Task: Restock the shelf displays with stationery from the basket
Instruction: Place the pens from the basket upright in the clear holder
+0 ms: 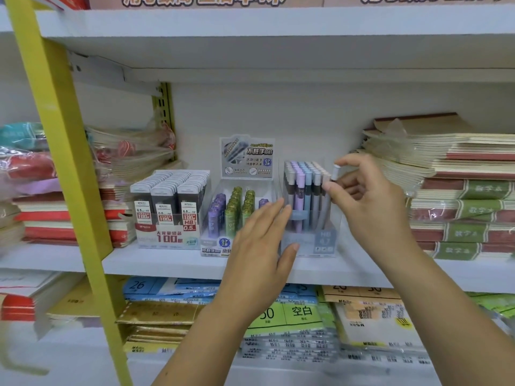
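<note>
White shelf board (167,264) of a stationery shop carries three display boxes side by side, and stacks of notebooks (459,207) lie at both sides of them. At the right one, a clear plastic display box (309,245) full of upright pastel pens, the right hand (370,201) pinches a slim grey pen with a white cap (324,214). Its fingers (354,160) grasp the pen at the cap end, between thumb and forefinger. The lower part of the pen stands inside the front right corner of the box, a little tilted. The body is plain grey and the cap is short and white.

The left hand (262,246) is released, its fingers straight and close together. It lies against the front left side of the same box and holds nothing. Just beside, to the left, stands a clear box with purple and green tubes (223,218), then a white box of black lead cases (167,213).
</note>
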